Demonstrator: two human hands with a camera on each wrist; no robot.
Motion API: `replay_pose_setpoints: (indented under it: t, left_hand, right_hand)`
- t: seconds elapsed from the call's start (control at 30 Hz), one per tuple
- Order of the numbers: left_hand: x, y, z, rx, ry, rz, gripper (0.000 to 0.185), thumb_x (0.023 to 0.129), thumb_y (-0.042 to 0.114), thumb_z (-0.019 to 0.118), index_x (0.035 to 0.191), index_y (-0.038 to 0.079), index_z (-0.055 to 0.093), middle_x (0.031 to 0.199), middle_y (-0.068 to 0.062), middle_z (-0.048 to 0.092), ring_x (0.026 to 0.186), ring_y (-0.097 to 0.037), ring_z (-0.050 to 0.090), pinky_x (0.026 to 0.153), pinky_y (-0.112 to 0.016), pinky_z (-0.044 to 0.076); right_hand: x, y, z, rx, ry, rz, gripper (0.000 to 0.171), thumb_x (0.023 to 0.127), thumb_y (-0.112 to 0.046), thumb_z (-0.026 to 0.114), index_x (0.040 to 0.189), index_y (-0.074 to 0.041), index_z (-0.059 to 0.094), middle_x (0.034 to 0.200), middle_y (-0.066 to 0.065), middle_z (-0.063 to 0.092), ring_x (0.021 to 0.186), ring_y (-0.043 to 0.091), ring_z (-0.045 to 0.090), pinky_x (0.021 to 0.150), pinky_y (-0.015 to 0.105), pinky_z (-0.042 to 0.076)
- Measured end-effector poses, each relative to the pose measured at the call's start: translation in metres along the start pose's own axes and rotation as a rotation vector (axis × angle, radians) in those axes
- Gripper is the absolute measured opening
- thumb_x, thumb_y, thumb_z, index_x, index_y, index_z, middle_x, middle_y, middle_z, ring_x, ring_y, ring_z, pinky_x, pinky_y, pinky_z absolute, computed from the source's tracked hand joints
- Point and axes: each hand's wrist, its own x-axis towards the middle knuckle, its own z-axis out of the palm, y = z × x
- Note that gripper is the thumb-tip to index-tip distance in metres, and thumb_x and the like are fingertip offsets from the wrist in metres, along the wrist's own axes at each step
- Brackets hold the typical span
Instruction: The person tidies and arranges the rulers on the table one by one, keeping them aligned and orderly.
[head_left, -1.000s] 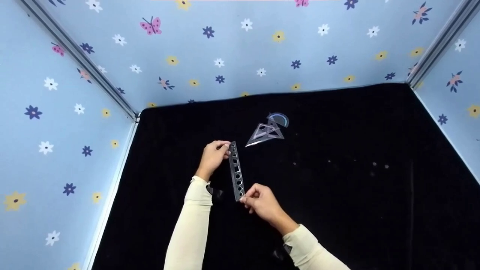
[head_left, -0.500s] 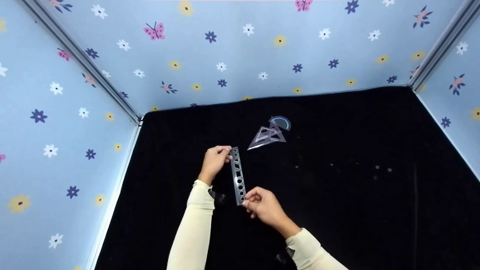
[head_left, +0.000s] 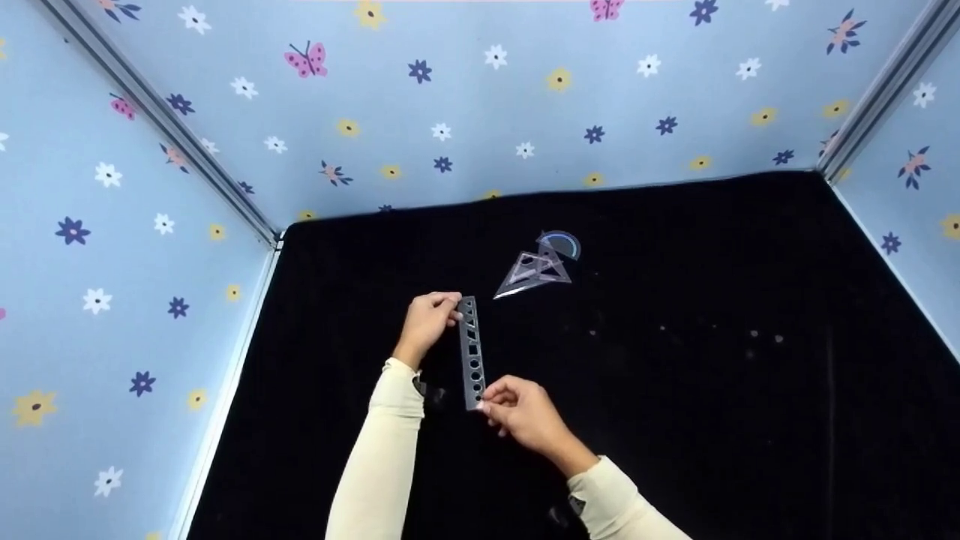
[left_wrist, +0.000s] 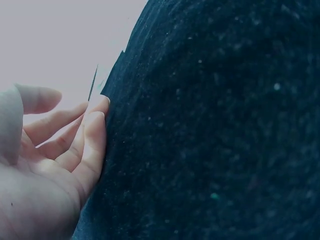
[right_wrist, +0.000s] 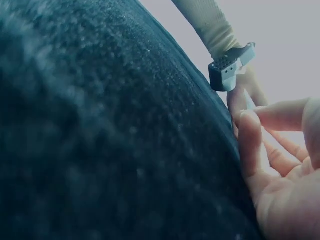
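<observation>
A: State the location of the clear ruler [head_left: 466,358], referenced to the protractor [head_left: 562,246].
B: Left of the protractor and closer to the person, well apart from it, over the black cloth [head_left: 675,412]. Clearance above the cloth: cannot tell.

A: Long axis?
B: Running almost straight away from the person; passing left of the protractor rather than pointing at it.

A: Grip of the left hand [head_left: 427,322]?
B: Holding the clear ruler by the fingertips, at the end closer to the protractor. Exact placing of the thumb: cannot tell.

A: Grip of the right hand [head_left: 523,412]?
B: Pinching the opposite end, farther from the protractor, between thumb and finger.

A: Governing relation for any shift?
B: By judgement, the narrow gap between the left-hand end and the set squares [head_left: 541,267]. Overlapping, beside the protractor on the side toward the person, with one sharp tip aimed near that end. Hand nearer the protractor: left. Swing right with caution; possible contact.

A: Brands, labels, writing?
B: None readable. On the protractor, a blue arc; graduations too small to resolve. On the clear ruler, a row of cut-out shapes, without legible lettering.
</observation>
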Motion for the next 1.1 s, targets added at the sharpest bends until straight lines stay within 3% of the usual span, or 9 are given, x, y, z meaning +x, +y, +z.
replay_pose_setpoints:
  t: [0.2,0.57,0.93,1.1]
  left_hand:
    - [0.003,0.002,-0.004,0.008,-0.012,0.002,0.025,0.098,0.008,0.060,0.113,-0.006,0.072,0.111,-0.017,0.071,0.077,-0.020,0.070,0.068,-0.026,0.055]
    - [0.000,0.000,-0.018,0.086,-0.076,-0.003,0.030,0.099,0.012,0.058,0.123,-0.004,0.069,0.117,-0.017,0.069,0.086,-0.023,0.071,0.068,-0.025,0.054]
    - [0.000,-0.007,-0.025,0.032,-0.149,-0.024,0.035,0.101,0.016,0.058,0.129,-0.003,0.065,0.125,-0.015,0.066,0.095,-0.022,0.065,0.076,-0.028,0.053]
    - [0.000,-0.011,-0.025,-0.002,-0.174,-0.024,0.034,0.101,0.014,0.058,0.131,-0.002,0.064,0.129,-0.014,0.064,0.097,-0.022,0.064,0.077,-0.028,0.052]
  right_hand:
    - [0.002,-0.008,0.010,-0.060,0.016,0.016,0.013,0.088,-0.007,0.075,0.096,-0.001,0.067,0.079,0.010,0.072,0.053,0.014,0.060,0.040,0.025,0.047]
    - [0.005,-0.008,0.027,-0.091,0.000,0.006,0.011,0.089,-0.002,0.071,0.100,0.000,0.072,0.080,0.007,0.072,0.059,0.011,0.062,0.049,0.027,0.054]
    - [0.005,-0.003,0.027,-0.163,-0.038,-0.003,0.016,0.092,-0.007,0.068,0.107,-0.001,0.074,0.071,0.003,0.068,0.057,0.011,0.062,0.049,0.029,0.055]
    - [0.005,0.000,0.026,-0.147,-0.035,-0.022,0.018,0.093,-0.001,0.065,0.110,0.000,0.072,0.080,0.005,0.071,0.057,0.011,0.062,0.047,0.030,0.055]
